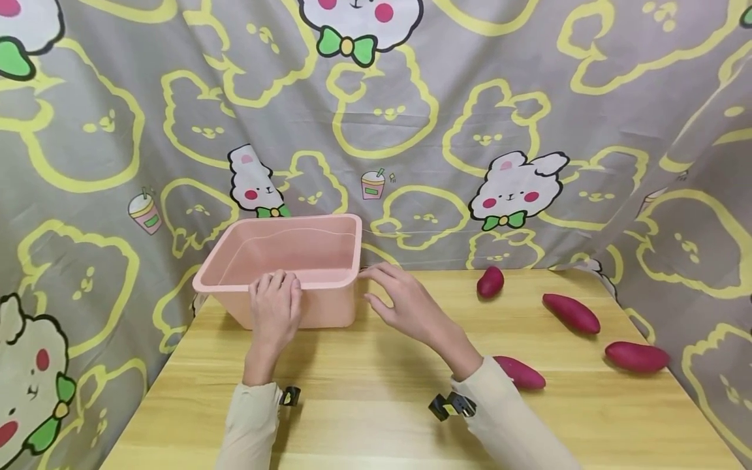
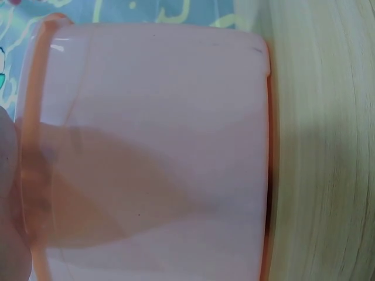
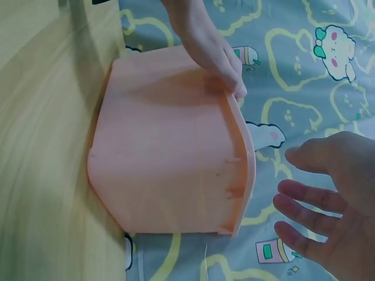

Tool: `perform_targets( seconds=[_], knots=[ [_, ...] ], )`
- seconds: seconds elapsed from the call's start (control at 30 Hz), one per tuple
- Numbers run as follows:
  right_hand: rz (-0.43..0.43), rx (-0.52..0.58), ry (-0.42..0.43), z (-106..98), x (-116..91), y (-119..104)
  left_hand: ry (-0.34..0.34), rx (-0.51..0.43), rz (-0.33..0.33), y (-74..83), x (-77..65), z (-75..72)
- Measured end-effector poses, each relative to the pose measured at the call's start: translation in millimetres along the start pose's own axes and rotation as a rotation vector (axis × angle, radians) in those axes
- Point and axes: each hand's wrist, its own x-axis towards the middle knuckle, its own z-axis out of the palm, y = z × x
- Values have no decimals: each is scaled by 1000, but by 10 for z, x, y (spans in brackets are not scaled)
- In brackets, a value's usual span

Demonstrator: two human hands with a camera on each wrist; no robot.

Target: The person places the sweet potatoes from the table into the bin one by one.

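Observation:
A pink plastic bin (image 1: 320, 308) stands upright at the back left of the wooden table, its open top showing a bare floor inside. My left hand (image 1: 275, 305) grips the near rim, fingers hooked over into the bin. Beside the bin's right end is my right hand (image 1: 411, 307), its fingers loosely extended toward the rim. The right wrist view shows that hand (image 3: 328, 202) with spread fingers, apart from the bin (image 3: 170, 140). Filling most of the left wrist view is the bin's front wall (image 2: 164, 117), with part of the left hand (image 2: 9, 199) at the edge.
Several red-purple sweet potatoes lie on the right: one (image 1: 490, 282) near the back, two (image 1: 571, 314) toward the right edge, another (image 1: 521, 373) partly behind the right forearm. A patterned grey curtain (image 1: 411, 130) hangs around the wooden table (image 1: 364, 418).

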Motion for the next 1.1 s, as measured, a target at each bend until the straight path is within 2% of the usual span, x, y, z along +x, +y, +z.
perform_targets(
  seconds=[0.23, 0.43, 0.77, 1.1],
  knots=[
    [50, -6, -14, -79, -233, 27, -26, 17, -7, -7, -23, -31],
    [58, -15, -15, -148, -410, 61, 6, 9, 5, -21, -35, -39],
    [133, -54, -6, -363, -705, 213, 30, 4, 30, -17, 31, -5],
    [140, -86, -19, -453, -1017, 370, -3, 22, 18, -27, 0, -2]
  ],
)
